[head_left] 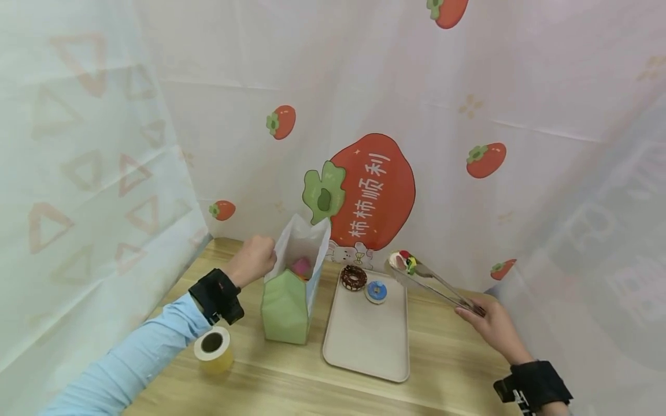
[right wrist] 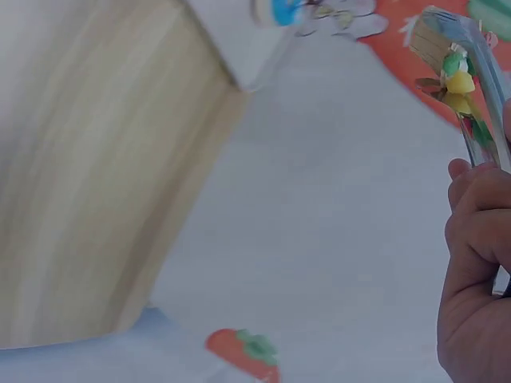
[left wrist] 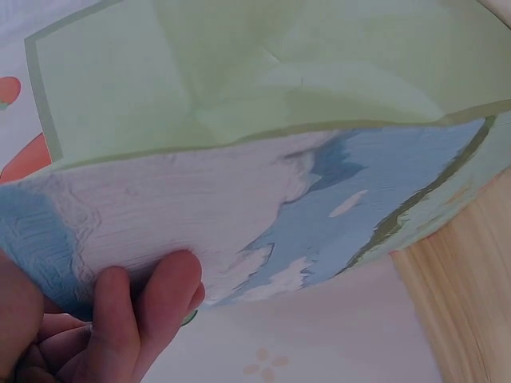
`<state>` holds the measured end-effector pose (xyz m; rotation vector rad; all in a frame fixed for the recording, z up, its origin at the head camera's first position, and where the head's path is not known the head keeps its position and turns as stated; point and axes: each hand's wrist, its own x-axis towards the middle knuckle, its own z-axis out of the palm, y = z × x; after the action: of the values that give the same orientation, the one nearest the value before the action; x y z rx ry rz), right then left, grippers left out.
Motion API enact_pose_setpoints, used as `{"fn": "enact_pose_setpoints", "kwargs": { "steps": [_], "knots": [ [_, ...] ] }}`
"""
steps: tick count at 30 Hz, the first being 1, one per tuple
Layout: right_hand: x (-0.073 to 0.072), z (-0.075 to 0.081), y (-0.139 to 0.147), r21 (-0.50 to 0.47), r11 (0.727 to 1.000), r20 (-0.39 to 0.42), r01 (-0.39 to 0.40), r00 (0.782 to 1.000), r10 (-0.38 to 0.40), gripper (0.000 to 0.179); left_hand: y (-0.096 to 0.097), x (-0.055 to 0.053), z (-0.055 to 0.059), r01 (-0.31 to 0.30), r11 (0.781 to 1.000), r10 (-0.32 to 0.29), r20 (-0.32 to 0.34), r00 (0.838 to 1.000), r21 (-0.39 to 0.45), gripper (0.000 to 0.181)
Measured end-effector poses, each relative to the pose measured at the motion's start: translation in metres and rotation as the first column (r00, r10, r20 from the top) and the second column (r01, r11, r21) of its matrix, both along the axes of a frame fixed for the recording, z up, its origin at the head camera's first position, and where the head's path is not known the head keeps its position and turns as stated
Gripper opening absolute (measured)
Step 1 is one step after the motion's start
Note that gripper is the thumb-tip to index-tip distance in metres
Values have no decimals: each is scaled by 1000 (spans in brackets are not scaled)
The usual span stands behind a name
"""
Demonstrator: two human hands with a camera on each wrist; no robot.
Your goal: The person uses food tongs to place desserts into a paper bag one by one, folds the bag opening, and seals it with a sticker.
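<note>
My left hand (head_left: 253,260) pinches the upper left edge of a paper bag (head_left: 285,309), its curled fingers also showing against the bag's printed side in the left wrist view. The bag stands upright with its mouth open, and something pink (head_left: 300,266) lies inside. In my right hand (head_left: 494,326) are metal tongs (head_left: 442,289), raised over the table to the right. Between their tips they hold a small cream-and-fruit pastry (head_left: 399,261), colourful on top. On a beige tray (head_left: 366,341) lie a chocolate doughnut (head_left: 354,278) and a blue-topped doughnut (head_left: 376,292), both near its far end.
A roll of yellowish tape (head_left: 214,349) stands on the wooden table (head_left: 270,381), just below my left forearm. The bag is left of the tray. A white cloth printed with persimmons (head_left: 374,190) hangs behind the table and along its sides.
</note>
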<state>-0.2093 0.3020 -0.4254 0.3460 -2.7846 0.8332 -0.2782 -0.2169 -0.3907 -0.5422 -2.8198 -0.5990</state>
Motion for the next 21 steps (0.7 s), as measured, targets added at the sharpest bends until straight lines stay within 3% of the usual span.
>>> {"fn": "enact_pose_setpoints", "kwargs": {
  "steps": [6, 15, 21],
  "knots": [
    [1, 34, -29, 10, 998, -14, -67, 998, 67, 36, 2, 1, 3, 15, 1000, -15, -8, 1000, 13, 27],
    [-20, 84, -81, -9, 977, -19, -212, 977, 212, 24, 4, 1, 3, 31, 999, -31, 6, 1000, 36, 25],
    [-38, 98, -119, 9, 962, 37, -272, 962, 271, 20, 5, 1, 2, 31, 999, -32, 25, 999, 45, 26]
  ]
}}
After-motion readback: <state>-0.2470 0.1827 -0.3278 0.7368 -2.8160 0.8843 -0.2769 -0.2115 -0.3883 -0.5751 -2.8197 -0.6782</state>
